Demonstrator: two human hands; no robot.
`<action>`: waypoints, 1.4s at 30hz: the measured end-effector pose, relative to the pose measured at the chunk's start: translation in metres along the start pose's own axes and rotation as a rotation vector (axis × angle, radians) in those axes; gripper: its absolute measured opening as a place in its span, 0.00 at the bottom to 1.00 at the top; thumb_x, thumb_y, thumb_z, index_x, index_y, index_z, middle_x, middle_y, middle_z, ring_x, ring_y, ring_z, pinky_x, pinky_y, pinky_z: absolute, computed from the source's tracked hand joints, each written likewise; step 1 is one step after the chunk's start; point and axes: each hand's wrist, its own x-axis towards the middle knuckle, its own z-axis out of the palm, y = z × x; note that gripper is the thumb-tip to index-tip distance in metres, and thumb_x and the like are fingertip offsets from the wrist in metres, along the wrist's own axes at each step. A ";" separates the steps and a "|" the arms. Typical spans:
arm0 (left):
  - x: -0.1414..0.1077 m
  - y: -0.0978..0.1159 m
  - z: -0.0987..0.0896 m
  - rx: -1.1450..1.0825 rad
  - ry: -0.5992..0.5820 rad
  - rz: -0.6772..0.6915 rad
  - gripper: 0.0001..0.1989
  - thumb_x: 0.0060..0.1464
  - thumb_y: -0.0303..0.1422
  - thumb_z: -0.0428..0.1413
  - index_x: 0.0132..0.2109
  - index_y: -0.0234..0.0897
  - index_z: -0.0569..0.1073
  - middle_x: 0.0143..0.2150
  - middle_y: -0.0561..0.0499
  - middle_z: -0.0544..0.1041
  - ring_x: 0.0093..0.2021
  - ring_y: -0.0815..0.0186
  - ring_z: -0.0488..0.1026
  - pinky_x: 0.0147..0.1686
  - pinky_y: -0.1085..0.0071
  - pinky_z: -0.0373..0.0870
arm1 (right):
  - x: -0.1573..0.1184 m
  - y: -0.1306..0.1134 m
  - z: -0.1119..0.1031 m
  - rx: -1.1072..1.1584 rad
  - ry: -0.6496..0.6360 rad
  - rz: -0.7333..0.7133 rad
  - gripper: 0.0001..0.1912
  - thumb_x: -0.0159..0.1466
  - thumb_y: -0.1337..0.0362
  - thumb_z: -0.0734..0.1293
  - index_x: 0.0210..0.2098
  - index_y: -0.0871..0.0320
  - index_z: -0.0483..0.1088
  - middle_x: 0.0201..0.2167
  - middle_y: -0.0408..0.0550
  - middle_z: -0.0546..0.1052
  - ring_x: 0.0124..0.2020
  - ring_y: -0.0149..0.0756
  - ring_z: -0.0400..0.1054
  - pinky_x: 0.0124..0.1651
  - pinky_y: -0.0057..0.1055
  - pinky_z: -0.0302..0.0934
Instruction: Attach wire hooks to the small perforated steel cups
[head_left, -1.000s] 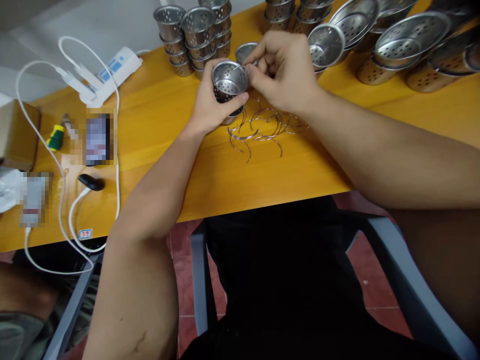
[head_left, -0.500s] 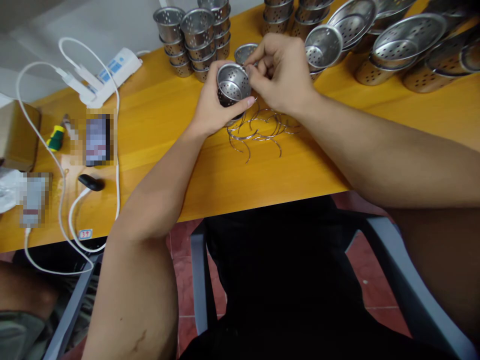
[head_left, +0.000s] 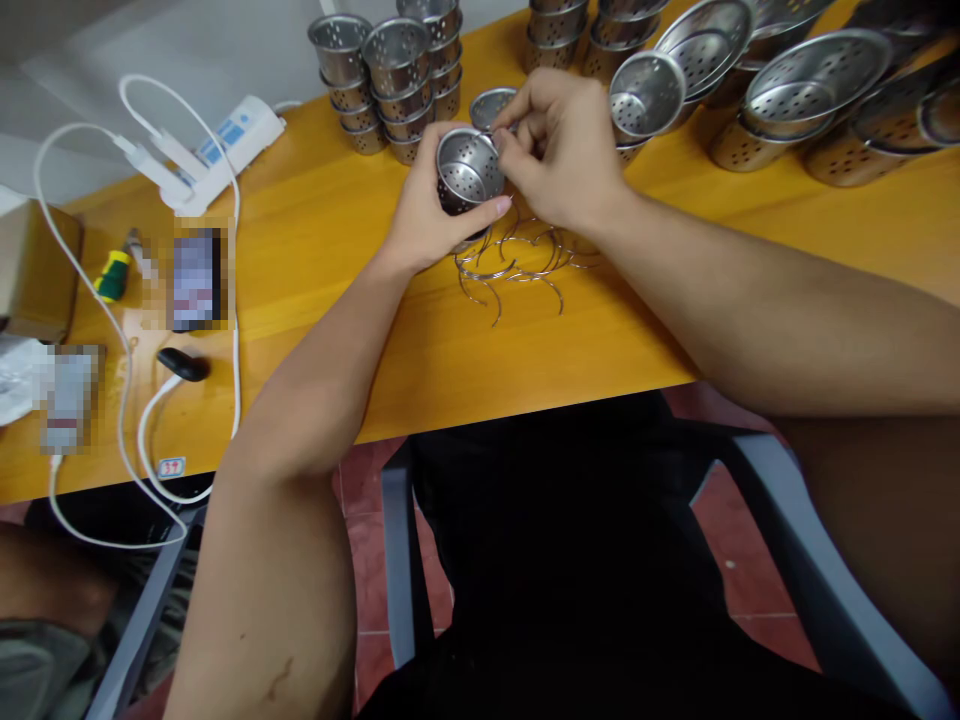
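My left hand [head_left: 427, 205] is wrapped round a perforated metal cup [head_left: 471, 170], with the thumb along its near side and the cup's mouth tilted toward me. At the cup's right rim, my right hand [head_left: 559, 145] pinches with thumb and index finger; a thin piece of wire seems to be between them, though the fingers mostly hide it. Below both hands, several curved metal wires [head_left: 517, 265] lie in a loose heap on the table. Another perforated cup [head_left: 491, 105] stands just behind the held one, partly covered by my right hand.
Stacks of perforated cups [head_left: 397, 70] stand at the back left of the wooden table [head_left: 300, 250]. More stacked cups [head_left: 817, 80] fill the back right. On the left are a white power strip [head_left: 232, 140] with cables, a phone [head_left: 196, 280] and a green-yellow screwdriver handle [head_left: 112, 277].
Almost nothing differs. Both hands keep their hold at the cup, and the whole picture shifts only very slightly.
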 end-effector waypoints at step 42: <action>0.003 -0.022 -0.008 -0.047 -0.036 -0.006 0.23 0.45 0.54 0.74 0.48 0.75 0.77 0.47 0.65 0.84 0.49 0.49 0.78 0.52 0.42 0.72 | 0.006 -0.009 -0.020 0.324 -0.337 0.048 0.18 0.66 0.45 0.80 0.43 0.52 0.82 0.23 0.43 0.73 0.19 0.32 0.65 0.20 0.31 0.54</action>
